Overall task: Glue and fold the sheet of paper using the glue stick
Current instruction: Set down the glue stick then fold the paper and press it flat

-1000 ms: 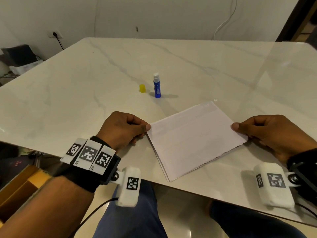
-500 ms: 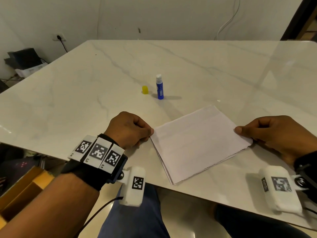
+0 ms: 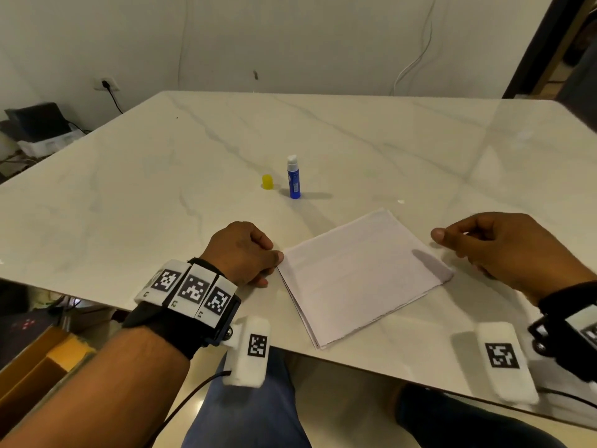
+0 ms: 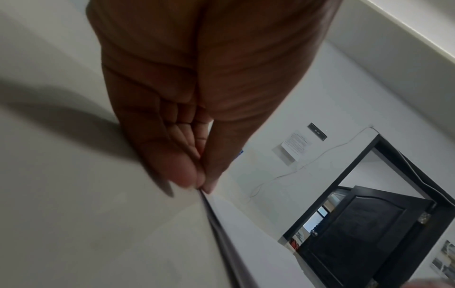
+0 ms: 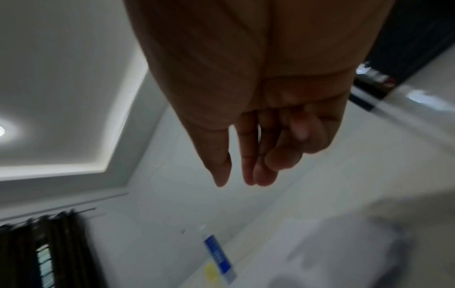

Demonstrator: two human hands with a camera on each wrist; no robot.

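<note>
Left hand [image 3: 240, 252] fingers pinching paper [image 3: 361, 276] corner; right hand [image 3: 504, 250] raised, seemingly empty, loosely curled.

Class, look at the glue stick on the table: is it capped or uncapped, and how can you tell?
Uncapped. The blue glue stick stands upright with its white tip bare, and the yellow cap sits apart on the table beside it.

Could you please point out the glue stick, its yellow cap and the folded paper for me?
glue stick [image 3: 293, 182]: head view, on its blue body.
yellow cap [image 3: 267, 182]: head view, on its side wall.
folded paper [image 3: 358, 276]: head view, middle of its top face.
</note>
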